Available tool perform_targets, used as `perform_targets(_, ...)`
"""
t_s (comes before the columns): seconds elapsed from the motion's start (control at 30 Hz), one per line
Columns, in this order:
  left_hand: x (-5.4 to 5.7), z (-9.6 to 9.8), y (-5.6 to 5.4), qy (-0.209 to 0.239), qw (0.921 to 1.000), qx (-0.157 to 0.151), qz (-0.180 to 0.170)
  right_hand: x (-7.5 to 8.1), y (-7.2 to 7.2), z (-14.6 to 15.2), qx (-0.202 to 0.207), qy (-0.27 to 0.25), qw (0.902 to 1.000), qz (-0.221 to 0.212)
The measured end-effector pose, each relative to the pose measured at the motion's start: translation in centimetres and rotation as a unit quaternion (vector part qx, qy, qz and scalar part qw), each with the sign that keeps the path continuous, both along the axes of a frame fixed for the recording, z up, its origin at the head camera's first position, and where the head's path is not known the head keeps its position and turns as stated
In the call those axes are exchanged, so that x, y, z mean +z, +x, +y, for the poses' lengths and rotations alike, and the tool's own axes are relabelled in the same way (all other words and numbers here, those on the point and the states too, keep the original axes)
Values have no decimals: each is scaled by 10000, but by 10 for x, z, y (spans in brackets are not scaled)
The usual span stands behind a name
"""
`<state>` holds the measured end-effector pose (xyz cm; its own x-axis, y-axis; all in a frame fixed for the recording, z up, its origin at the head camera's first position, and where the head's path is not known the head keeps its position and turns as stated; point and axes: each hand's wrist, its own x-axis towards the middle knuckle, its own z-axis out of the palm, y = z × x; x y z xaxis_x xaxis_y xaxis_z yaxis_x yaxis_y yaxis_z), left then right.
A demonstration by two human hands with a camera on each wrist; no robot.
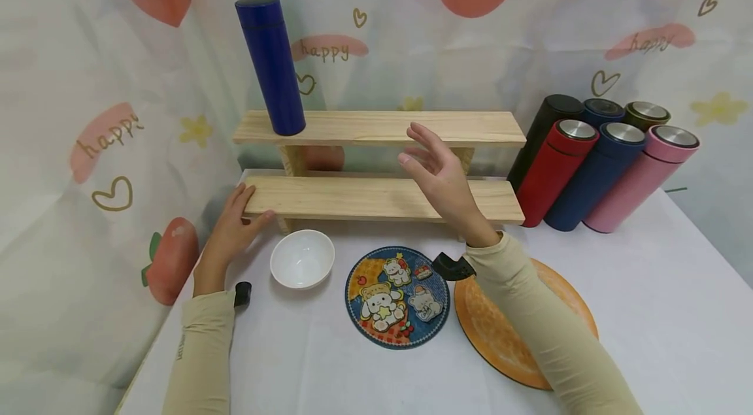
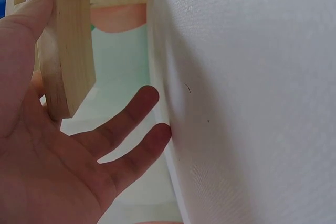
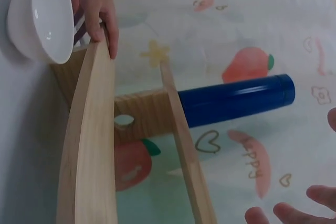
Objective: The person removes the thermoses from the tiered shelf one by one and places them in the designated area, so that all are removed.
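Observation:
A two-tier wooden shelf stands at the back of the table, with a lower board (image 1: 353, 198) and an upper board (image 1: 365, 121). My left hand (image 1: 232, 232) grips the left end of the lower board. In the left wrist view its thumb (image 2: 39, 6) lies over the board's edge, while two fingers stretch out free below. On the upper board's left part, a dark blue thermos bottle (image 1: 270, 68) stands upright. My right hand (image 1: 444, 183) hovers in front of the shelf's right half, fingers loosely bent and holding nothing.
Several thermos bottles, among them a black one (image 1: 542, 137), a red one (image 1: 555, 166) and a pink one (image 1: 638, 176), cluster right of the shelf. A white bowl (image 1: 302, 258), a round cartoon mat (image 1: 366, 271) and an orange round mat (image 1: 488, 330) lie in front.

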<state>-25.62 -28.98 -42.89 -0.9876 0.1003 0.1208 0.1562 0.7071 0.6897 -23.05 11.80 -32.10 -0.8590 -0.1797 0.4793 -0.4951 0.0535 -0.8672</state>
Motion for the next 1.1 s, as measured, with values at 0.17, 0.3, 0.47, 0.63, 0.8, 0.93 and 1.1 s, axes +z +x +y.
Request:
perform_targets(0.17,-1,-1,0,-115,9999,77,-90,7,-10,-18,210,-24,9997,-127)
perform_targets(0.3,0,0,-1,-171,9997,78,-130,17,-15,-31,307,-85,9990,-319)
perform_targets(0.47,2,2,-2,-191,9997,80,-116,29,-25,-50,380,-107,9982,-458)
perform_targets(0.63,1,1,0,-163,9998,107,-104,39,-32,-69,450,-113,9969,-640)
perform_targets(0.8,1,2,1,-100,9998,140,-126,46,-41,-83,453,-124,9953,-841)
perform_targets(0.93,2,3,2,-114,9997,155,-167,51,-47,-94,439,-38,9948,-914)
perform_targets(1.1,1,3,1,-150,9995,200,-194,60,-56,-111,361,82,9945,-976)
